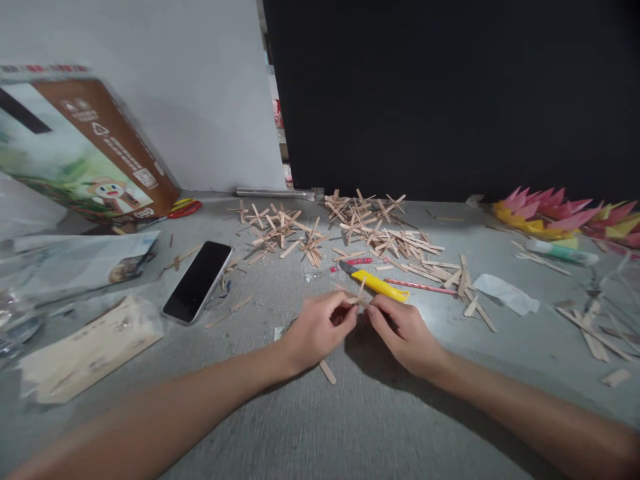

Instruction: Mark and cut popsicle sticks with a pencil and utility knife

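Two bare hands met at the middle of a grey, speckled tabletop (350,413). The left hand (317,330) and the right hand (403,333) were each closed in a pinch on the same small piece of crossed pale wooden sticks (359,298), held between the fingertips just above the table.

Touching the far side of that piece lay a yellow utility knife with a dark tip (374,282), and beside the knife's far end lay a thin red pencil (420,287). Beyond the knife, two heaps of finished crossed wooden stick pieces (370,230) spread toward a black wall panel (450,93). Left of the knife, well apart, a black smartphone (198,281) lay face up. Farther left of the knife stood a tilted brown cardboard box with a cartoon picture (95,160), with a flat pale wooden sheet in clear wrap (90,347) nearer the viewer. Right of the knife lay a crumpled white scrap of paper (505,293), and farther right a white glue tube (560,251) in front of pink and yellow folded paper flowers (560,217). A single loose wooden stick (327,371) lay beneath the left wrist.
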Available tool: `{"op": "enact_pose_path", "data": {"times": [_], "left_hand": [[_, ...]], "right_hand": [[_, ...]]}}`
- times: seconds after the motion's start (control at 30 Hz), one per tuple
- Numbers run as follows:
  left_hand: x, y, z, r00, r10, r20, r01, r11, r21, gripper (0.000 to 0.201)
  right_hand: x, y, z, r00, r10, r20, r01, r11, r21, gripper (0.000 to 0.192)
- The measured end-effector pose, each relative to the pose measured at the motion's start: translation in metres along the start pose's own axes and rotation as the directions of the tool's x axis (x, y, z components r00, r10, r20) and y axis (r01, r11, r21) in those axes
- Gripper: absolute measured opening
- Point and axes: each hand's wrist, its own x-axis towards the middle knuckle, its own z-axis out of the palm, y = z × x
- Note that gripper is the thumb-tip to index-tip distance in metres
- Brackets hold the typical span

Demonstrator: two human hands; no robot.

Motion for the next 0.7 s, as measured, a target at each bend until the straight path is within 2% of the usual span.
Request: {"op": "enact_pose_path", "data": {"times": [0.13,0.23,0.33,0.4,0.6,0.7], "left_hand": [[-0.005,-0.001,0.004,0.998,-0.051,-0.039,0.051,0.999,0.009,0.017],[-0.006,-0.001,0.006,0.995,-0.05,-0.085,0.048,0.998,-0.028,0.042],[-0.004,-0.003,0.006,0.999,0.007,-0.041,-0.009,0.999,-0.041,0.059],[-0.001,-0.004,0.005,0.999,0.037,-0.002,-0.037,0.996,-0.082,0.064],[0.002,-0.002,-0.002,0.996,0.065,0.054,-0.059,0.993,-0.103,0.054],[0.001,0.0,-0.006,0.996,0.022,0.092,-0.004,0.983,-0.185,0.053]], "right_hand": [[0.005,0.003,0.002,0.995,0.098,-0.002,-0.097,0.992,0.074,0.037],[0.008,0.002,0.0,0.984,0.175,0.021,-0.175,0.962,0.208,0.044],[0.009,0.001,-0.003,0.978,0.202,0.045,-0.205,0.919,0.337,0.049],[0.01,0.0,-0.004,0.978,0.2,0.064,-0.209,0.893,0.399,0.05],[0.012,-0.002,-0.007,0.972,0.193,0.138,-0.236,0.831,0.504,0.055],[0.015,0.0,-0.006,0.933,0.242,0.267,-0.359,0.695,0.623,0.052]]}}
